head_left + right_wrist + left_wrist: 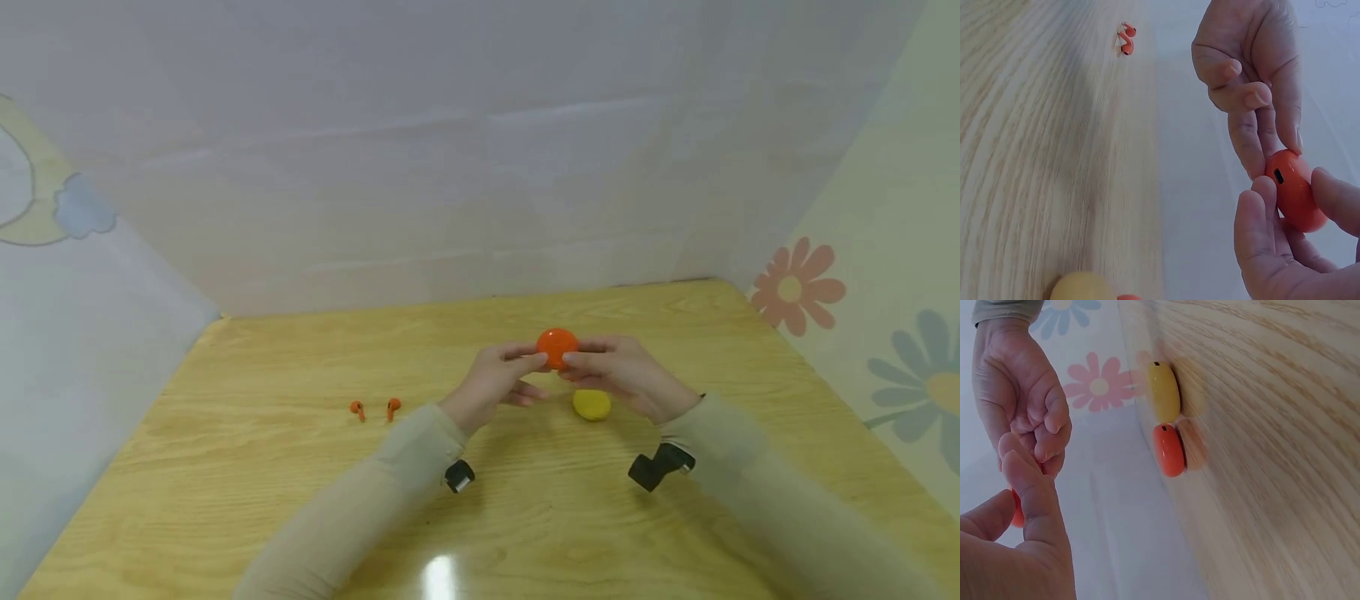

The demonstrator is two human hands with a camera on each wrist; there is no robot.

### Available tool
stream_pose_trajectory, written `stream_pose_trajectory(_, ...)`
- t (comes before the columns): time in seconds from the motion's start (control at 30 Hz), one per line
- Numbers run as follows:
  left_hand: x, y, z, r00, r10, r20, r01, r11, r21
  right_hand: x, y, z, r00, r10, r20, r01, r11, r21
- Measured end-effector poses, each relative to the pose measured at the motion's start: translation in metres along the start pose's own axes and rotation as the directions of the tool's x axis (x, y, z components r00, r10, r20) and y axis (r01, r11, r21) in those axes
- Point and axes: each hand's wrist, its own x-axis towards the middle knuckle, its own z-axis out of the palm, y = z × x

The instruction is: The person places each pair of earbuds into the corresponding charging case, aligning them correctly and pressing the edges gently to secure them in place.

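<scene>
Both hands hold an orange case (557, 347) above the tabletop (300, 500): the left hand (491, 385) and right hand (626, 375) pinch it between curled fingers (1254, 140). Only the left-wrist view shows a second orange case (1169, 450) touching the yellow case (1164, 392); the head view adds two orange earbuds (375, 408).

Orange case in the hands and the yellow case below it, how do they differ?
The orange case is pinched in the air between the left hand and the right hand; the yellow case lies untouched on the table. Their colours differ. Both are small, smooth and rounded.
</scene>
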Motion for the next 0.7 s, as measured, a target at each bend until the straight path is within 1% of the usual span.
stream_pose_trajectory(0.1,-0.002,-0.001,-0.003,1.000,0.011,-0.015,-0.011,1.000,0.004,0.000,0.001,0.005,1.000,-0.017,0.013,0.017,1.000,-0.005)
stream_pose_trajectory(0.23,-0.005,-0.002,-0.007,0.999,0.028,-0.015,-0.028,0.999,0.019,0.001,0.003,0.011,0.999,-0.031,0.021,0.031,1.000,0.003)
stream_pose_trajectory(0.33,-0.008,-0.002,-0.010,0.999,0.042,-0.009,-0.041,0.998,0.044,0.001,0.003,0.015,0.999,-0.035,0.015,0.035,0.999,0.019)
stream_pose_trajectory(0.5,-0.013,0.002,-0.016,0.998,0.055,-0.021,-0.052,0.994,0.099,0.003,0.005,0.022,0.999,-0.037,0.013,0.036,0.997,0.063)
stream_pose_trajectory(0.7,-0.019,0.007,-0.021,0.996,0.083,-0.044,-0.079,0.992,0.095,0.003,0.007,0.026,0.999,-0.043,0.019,0.042,0.996,0.082)
